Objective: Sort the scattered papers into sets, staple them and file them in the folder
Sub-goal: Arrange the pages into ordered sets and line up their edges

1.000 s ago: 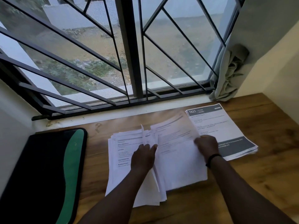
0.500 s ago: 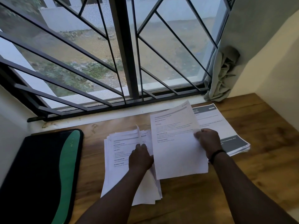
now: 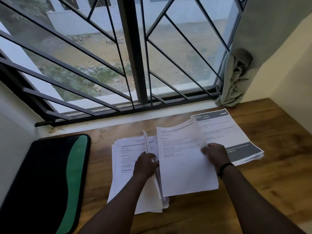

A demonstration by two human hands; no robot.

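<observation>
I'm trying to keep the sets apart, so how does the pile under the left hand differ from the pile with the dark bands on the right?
The left pile is fanned and uneven; the right pile lies squarer. The left pile's top page is plain white with text; the right pile's has dark bands at top and bottom. The left hand rests on the left pile; neither hand touches the right pile. Both lie flat on the wooden table.

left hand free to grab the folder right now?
Probably not at once: the left hand is pinching sheets in the middle pile. The folder lies just left of that pile on bare table, nothing between, once it lets go.
</observation>
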